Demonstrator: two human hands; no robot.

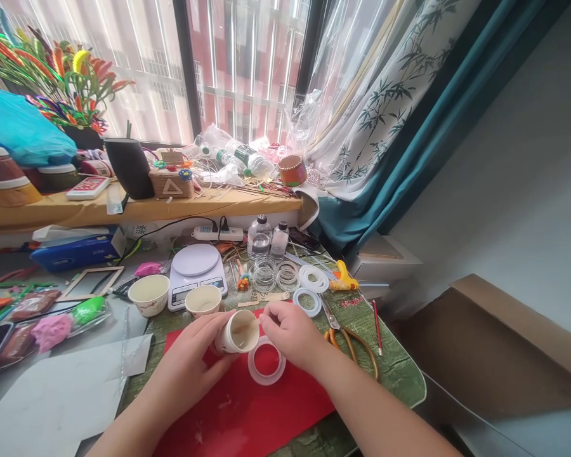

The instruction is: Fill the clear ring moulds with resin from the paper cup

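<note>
A paper cup (224, 337), tilted with its mouth toward me, is held in my left hand (195, 355), whose fingers and thumb wrap round its side. Some cloudy, pale liquid seems to lie inside. At the cup's right rim, my right hand (288, 330) is pinched on what looks like a thin pale stick reaching into the cup; the fingers hide most of it. Just below the hands, a white ring-shaped silicone mold (280, 374) lies on a red sheet (247, 419). Another paper cup (203, 310) stands behind my left hand.
A third paper cup (148, 303) stands beside a kitchen scale (197, 263). Behind are clear bottles (259, 238) and more ring molds (314, 278). Scissors (347, 339), a yellow glue gun (345, 277) and a red pencil (377, 327) lie to the right, near the table edge.
</note>
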